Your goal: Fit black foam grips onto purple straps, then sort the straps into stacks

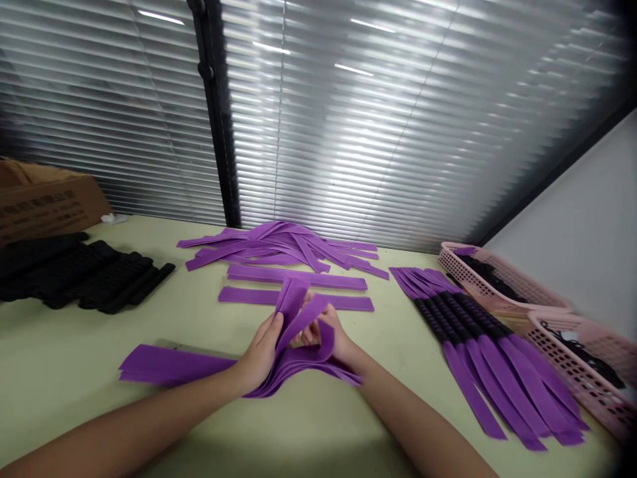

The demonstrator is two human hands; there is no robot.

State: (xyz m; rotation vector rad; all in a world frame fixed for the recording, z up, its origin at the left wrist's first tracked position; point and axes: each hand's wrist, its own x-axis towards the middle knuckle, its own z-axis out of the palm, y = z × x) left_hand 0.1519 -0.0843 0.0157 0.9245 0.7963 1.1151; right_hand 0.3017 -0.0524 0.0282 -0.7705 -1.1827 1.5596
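Several purple webbing straps (298,373) are bunched together in my left hand (263,348), whose thumb presses on the bundle. Their long ends trail left over the table, and other parts fold upward and curl to the right. My right hand (331,332) is closed behind a curled strap, with the fingers partly hidden by the purple webbing. Just beyond my hands, two flat purple strips (298,277) lie side by side. A loose heap of purple straps (279,242) is farther back, near the blinds.
Black strap-like pieces (94,272) lie at the left by a cardboard box (54,202). At the right are purple straps with black wrapped middles (462,318). Beside them stand two pink baskets (542,302) holding black items. Window blinds (348,133) rise behind the table (199,325).
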